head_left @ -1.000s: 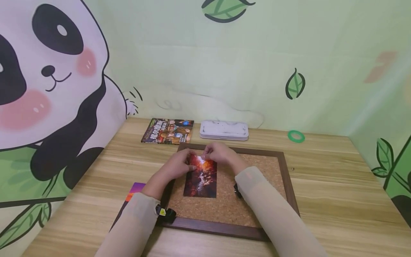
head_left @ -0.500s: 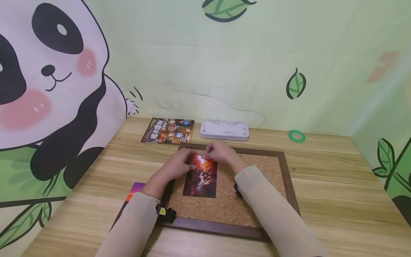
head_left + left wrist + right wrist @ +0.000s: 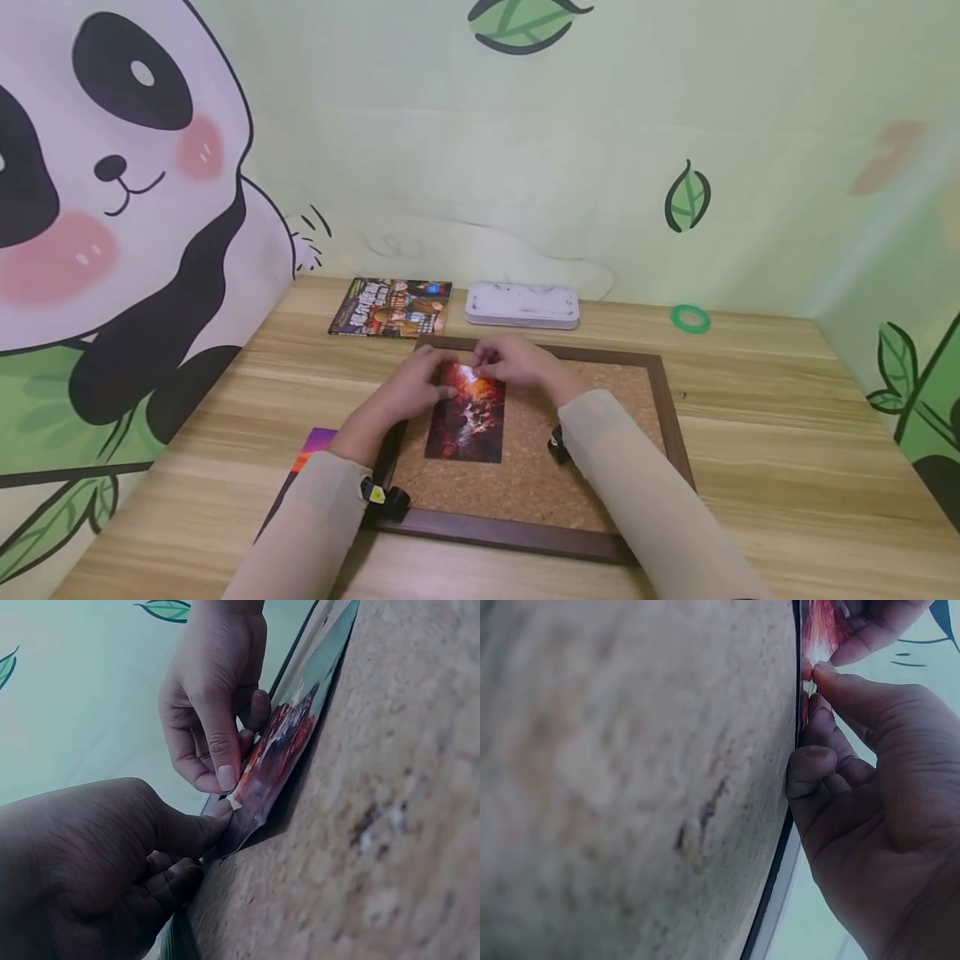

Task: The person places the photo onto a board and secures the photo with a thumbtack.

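Note:
A glossy photo print in red, orange and dark tones lies over the left part of a cork board with a dark brown frame. My left hand holds the print's upper left side, thumb on its face. In the left wrist view, the print's near corner stands slightly off the cork. My right hand pinches at the print's top edge with thumb and fingers. Both sets of fingertips are close together in the right wrist view, with the right thumb at the edge. Whether something small sits between those fingertips is hidden.
Behind the board lie a comic-style book and a white tin case. A green tape roll is at the back right, and a tiny object rests right of the frame. Another colourful print shows under my left forearm.
My right hand has shifted slightly at the print's top edge, its fingertips a little lower and more visible. The left hand keeps its hold, and the print stays in place on the board.

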{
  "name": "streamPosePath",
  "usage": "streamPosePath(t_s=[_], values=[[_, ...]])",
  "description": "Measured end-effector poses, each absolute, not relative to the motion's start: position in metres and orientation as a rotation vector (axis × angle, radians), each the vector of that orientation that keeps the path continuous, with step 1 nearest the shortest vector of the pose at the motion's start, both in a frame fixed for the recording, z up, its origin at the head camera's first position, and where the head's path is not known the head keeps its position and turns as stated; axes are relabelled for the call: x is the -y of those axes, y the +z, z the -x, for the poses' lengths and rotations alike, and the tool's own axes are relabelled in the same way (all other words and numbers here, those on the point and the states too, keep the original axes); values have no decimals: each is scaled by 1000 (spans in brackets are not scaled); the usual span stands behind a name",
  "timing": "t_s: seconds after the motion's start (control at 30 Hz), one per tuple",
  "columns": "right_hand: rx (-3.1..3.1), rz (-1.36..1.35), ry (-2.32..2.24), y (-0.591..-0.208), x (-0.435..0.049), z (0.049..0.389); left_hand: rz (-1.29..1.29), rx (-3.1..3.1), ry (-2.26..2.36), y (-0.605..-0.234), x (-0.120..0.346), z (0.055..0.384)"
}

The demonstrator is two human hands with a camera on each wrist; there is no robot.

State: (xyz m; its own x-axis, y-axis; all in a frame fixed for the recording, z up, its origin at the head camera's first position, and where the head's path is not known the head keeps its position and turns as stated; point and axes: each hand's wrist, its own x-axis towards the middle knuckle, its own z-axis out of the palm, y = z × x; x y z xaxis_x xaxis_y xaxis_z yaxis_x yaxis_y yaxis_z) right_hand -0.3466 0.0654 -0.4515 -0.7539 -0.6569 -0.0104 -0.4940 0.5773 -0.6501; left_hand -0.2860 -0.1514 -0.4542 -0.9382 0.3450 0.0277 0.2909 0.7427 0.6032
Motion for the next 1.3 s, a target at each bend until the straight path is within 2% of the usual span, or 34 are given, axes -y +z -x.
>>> streamPosePath(t_s=[0.73, 1.3], values=[[-2570, 865, -902, -448, -63, 343, -654, -2870, 765, -446, 160, 281], [-2569, 828, -885, -445, -59, 342, -633, -2849, 774, -446, 160, 283]])
